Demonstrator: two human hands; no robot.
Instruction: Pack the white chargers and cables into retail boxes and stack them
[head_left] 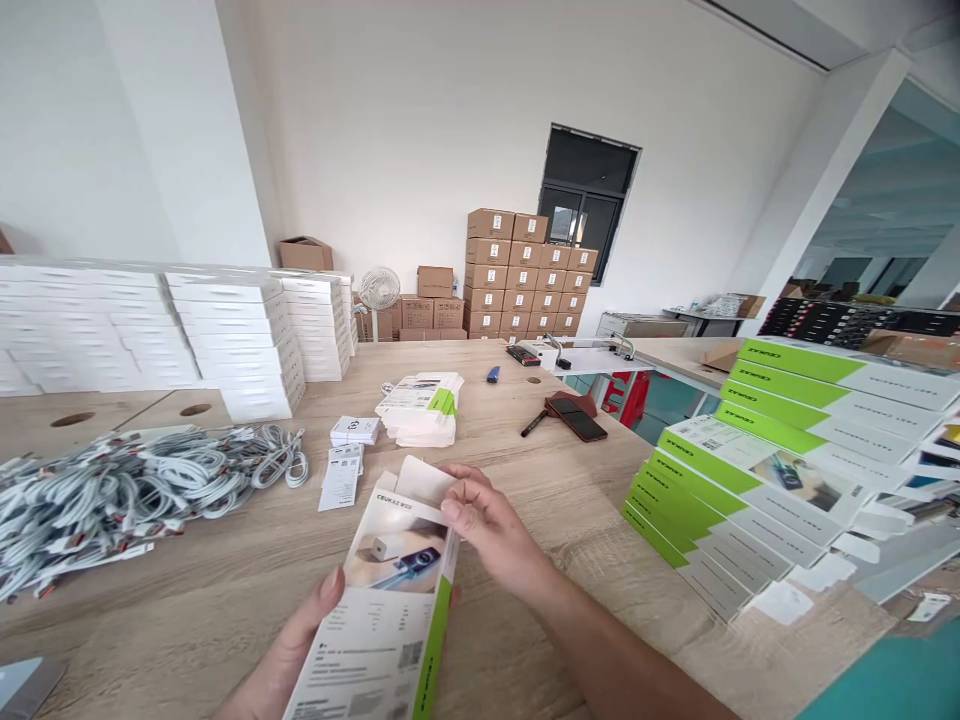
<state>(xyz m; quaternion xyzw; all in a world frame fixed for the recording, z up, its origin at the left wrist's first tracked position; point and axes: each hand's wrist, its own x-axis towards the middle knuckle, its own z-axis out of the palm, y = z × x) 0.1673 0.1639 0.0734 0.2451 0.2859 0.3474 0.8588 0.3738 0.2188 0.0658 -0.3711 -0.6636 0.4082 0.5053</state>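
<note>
A white and green printed product box (360, 625) tilts up before me, its top end towards the far side of the table. My left hand (300, 640) grips its lower body, thumb on the left edge and fingertips showing at the right edge. At the top end, my right hand (495, 535) pinches the raised white flap (420, 480) between thumb and fingers. Beyond the box lie printed leaflets (341, 482) and a small stack of white cards (354, 430). A pile of flattened printed cartons (420, 410) rests just behind them. The inside of the box is hidden.
Bundled grey cables (172, 490) cover the left side, below stacked white boxes (240, 350). On the right stand stacked green and white boxes (720, 490). A phone (579, 418), black marker (534, 423) and blue cutter (493, 374) lie farther back.
</note>
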